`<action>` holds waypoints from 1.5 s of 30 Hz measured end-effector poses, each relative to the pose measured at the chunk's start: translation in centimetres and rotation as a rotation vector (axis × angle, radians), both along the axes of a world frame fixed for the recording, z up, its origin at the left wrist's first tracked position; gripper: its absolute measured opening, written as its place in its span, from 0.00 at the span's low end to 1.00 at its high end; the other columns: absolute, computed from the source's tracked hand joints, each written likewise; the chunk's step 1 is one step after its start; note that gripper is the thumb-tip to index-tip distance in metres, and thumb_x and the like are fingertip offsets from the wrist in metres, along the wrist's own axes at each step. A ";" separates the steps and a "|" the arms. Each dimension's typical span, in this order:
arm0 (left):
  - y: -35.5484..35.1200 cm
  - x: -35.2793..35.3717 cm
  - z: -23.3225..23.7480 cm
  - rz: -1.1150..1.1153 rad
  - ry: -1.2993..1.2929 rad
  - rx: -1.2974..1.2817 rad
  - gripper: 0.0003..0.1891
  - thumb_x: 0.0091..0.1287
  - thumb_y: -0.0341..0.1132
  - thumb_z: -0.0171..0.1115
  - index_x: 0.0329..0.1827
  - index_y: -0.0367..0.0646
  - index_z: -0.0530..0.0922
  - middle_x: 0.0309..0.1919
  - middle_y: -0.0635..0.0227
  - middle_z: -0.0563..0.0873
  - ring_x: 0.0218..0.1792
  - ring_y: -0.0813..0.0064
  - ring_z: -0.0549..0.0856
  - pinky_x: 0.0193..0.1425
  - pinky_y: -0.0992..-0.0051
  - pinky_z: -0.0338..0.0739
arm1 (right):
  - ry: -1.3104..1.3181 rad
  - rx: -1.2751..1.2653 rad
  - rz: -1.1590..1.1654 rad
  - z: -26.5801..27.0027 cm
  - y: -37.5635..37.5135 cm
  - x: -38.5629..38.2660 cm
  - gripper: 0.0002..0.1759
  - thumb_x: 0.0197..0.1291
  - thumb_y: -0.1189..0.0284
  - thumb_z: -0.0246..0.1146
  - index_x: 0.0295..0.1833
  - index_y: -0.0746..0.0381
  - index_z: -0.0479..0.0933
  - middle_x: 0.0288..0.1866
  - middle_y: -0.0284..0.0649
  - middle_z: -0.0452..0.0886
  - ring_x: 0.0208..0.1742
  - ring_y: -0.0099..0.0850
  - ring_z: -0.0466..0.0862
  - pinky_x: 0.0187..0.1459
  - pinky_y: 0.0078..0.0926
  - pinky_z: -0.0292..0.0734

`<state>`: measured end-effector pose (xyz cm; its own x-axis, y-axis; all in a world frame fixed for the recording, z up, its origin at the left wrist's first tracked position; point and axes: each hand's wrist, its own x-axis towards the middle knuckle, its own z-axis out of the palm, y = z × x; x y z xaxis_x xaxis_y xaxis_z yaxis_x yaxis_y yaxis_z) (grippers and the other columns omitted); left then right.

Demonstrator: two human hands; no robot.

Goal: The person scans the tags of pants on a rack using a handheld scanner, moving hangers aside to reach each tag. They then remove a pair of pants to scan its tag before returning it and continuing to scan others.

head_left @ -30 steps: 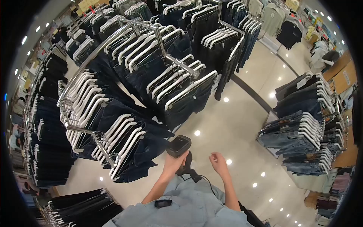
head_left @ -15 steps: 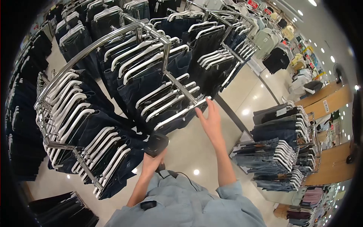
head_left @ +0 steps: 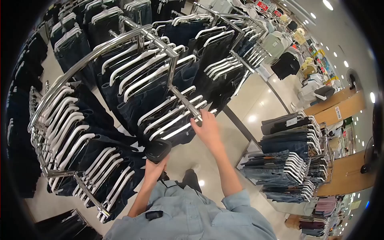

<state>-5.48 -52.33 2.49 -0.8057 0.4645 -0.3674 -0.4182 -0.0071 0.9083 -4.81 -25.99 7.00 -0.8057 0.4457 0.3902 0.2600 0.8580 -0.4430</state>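
Note:
My left hand (head_left: 155,168) is wrapped round a black handheld device (head_left: 158,150), held low in front of my body. My right hand (head_left: 207,130) is at the end of a chrome rack arm (head_left: 182,97), its fingers bent over the tip beside the white hangers (head_left: 170,130). Dark jeans (head_left: 145,105) hang from these hangers below the arm. Whether the right fingers grip the bar or a hanger is hard to make out.
A curved chrome rail (head_left: 80,64) with more hangers and dark trousers runs along the left. At the right stands another rack of folded-over jeans (head_left: 276,162). Wooden panels (head_left: 348,176) stand farther right. Glossy floor (head_left: 256,108) shows between the racks.
My right hand has moved left, from the front hanger's end to the tip of the rack arm, and its fingers are more bent. The view has shifted slightly; a leg now shows below.

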 end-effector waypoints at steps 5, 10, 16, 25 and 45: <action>0.4 -0.7 1.3 0.060 0.030 0.009 0.05 0.71 0.31 0.72 0.39 0.40 0.85 0.22 0.76 0.81 0.21 0.86 0.76 0.25 0.80 0.68 | -0.107 0.076 0.115 1.5 0.5 -2.5 0.34 0.64 0.57 0.72 0.65 0.72 0.75 0.45 0.52 0.85 0.52 0.50 0.84 0.55 0.46 0.80; 0.0 -0.3 0.7 0.136 0.012 -0.016 0.05 0.70 0.31 0.72 0.39 0.40 0.84 0.22 0.75 0.81 0.20 0.86 0.76 0.24 0.79 0.66 | -0.070 0.171 0.108 0.9 0.2 -5.6 0.30 0.66 0.53 0.71 0.50 0.72 0.74 0.30 0.52 0.84 0.32 0.50 0.88 0.33 0.43 0.84; 0.6 0.0 0.1 0.144 -0.004 -0.060 0.06 0.71 0.31 0.72 0.37 0.39 0.83 0.23 0.74 0.81 0.21 0.85 0.77 0.25 0.78 0.69 | -0.165 0.079 0.098 0.8 0.6 -7.5 0.23 0.64 0.56 0.71 0.50 0.63 0.75 0.35 0.51 0.82 0.35 0.52 0.88 0.35 0.48 0.84; 4.1 0.2 1.0 0.142 0.040 -0.096 0.04 0.71 0.27 0.70 0.41 0.37 0.83 0.23 0.71 0.81 0.21 0.82 0.78 0.27 0.78 0.73 | -0.084 0.175 0.131 0.4 1.5 -5.5 0.30 0.64 0.55 0.72 0.60 0.66 0.75 0.41 0.47 0.83 0.41 0.45 0.88 0.38 0.41 0.84; 16.3 4.6 6.0 -0.253 0.025 -0.080 0.03 0.71 0.24 0.69 0.42 0.35 0.83 0.27 0.69 0.84 0.24 0.80 0.80 0.30 0.77 0.74 | 0.036 -0.636 -0.154 -7.2 16.0 13.7 0.32 0.72 0.51 0.65 0.68 0.65 0.76 0.59 0.54 0.82 0.60 0.48 0.84 0.61 0.41 0.79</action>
<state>-0.86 -36.04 8.49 -0.6772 0.6223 -0.3925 -0.3751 0.1670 0.9118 8.85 -9.99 -0.20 -0.7056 0.7076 0.0378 0.3346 0.3798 -0.8624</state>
